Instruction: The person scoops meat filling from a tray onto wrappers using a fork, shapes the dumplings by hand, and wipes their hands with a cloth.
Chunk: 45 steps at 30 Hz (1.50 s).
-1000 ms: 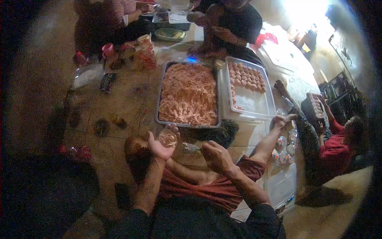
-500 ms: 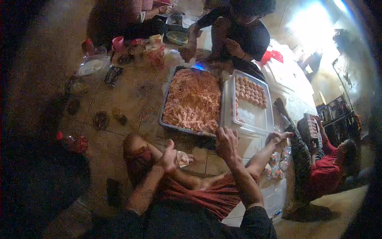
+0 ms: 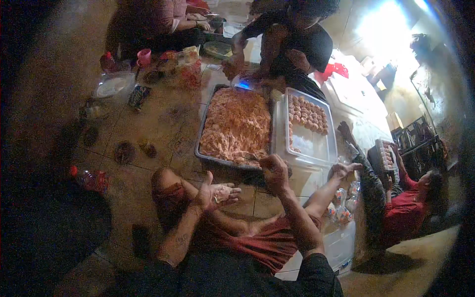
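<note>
My left hand (image 3: 217, 193) is open above my folded leg, palm up and fingers stretched; pale smears show on the palm. My right hand (image 3: 275, 171) is closed at the near right corner of a large dark tray (image 3: 199, 141). A thin utensil, apparently a spoon (image 3: 253, 158), reaches from that hand into the tray's near edge; its full shape is unclear. Pinkish minced-meat mixture (image 3: 235, 119) fills the tray, scooped unevenly towards me. Right of it stands a clear plastic container (image 3: 332, 143) with rows of meatballs (image 3: 309, 111) at its far end and left side.
Across the tray sits a person in dark clothing (image 3: 316, 44). Another person in red (image 3: 405, 210) holds a tray of balls (image 3: 386, 154) at right. A third person's arm (image 3: 193, 24) shows at top. Left are a pink cup (image 3: 144, 57), a white-lidded tub (image 3: 115, 85) and a red-capped bottle (image 3: 91, 179).
My right hand has moved slightly left and turned, its utensil now at the mixture's near edge. My left hand has its palm turned up more, fingers spread.
</note>
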Each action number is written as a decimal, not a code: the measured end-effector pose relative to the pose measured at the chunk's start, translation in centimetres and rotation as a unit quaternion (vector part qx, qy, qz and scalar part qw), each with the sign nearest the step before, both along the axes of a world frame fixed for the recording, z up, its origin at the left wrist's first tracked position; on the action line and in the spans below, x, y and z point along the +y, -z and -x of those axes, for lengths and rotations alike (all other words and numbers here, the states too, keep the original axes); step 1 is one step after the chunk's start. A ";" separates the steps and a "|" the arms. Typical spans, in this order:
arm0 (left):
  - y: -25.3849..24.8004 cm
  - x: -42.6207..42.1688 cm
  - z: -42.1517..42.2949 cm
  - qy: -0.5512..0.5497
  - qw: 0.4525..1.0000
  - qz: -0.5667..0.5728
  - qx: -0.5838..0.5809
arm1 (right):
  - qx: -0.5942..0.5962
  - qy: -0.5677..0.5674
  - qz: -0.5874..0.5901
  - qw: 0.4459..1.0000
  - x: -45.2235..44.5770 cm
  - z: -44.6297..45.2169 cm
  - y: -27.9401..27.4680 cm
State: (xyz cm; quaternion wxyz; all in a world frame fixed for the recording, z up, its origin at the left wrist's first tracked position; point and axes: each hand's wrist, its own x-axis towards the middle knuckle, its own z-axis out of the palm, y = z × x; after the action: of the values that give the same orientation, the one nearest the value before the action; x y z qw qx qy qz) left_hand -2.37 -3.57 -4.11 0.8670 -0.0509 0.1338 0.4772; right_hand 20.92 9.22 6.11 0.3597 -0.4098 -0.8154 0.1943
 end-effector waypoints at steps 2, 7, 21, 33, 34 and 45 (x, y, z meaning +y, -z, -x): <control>0.0 0.3 0.4 0.008 1.000 -0.011 0.021 | 0.005 0.019 -0.001 1.000 -0.3 0.1 -0.8; -2.7 1.1 0.7 0.003 0.998 -0.052 -0.048 | -0.021 -0.209 0.125 0.970 -2.6 -0.1 -5.1; -3.5 1.2 1.3 -0.095 0.990 -0.092 0.050 | -0.150 -0.133 0.033 0.979 -7.1 1.4 -1.6; -1.8 1.3 -1.0 -0.170 0.980 -0.034 0.094 | 0.002 -0.047 0.136 0.990 -12.8 2.2 4.9; -0.4 1.8 -0.6 -0.171 0.979 -0.063 0.086 | 0.004 -0.040 0.129 0.991 -12.2 1.7 4.3; -6.1 3.1 1.3 0.079 0.930 -0.127 0.337 | 0.171 -0.130 0.410 0.887 -7.6 2.4 -0.1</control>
State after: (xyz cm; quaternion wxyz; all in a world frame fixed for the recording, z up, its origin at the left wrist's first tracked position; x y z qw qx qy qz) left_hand -3.67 -0.43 2.02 0.8052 0.2336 0.3599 0.4094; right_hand 18.55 1.65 6.22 0.2656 -0.3716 -0.6349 0.6232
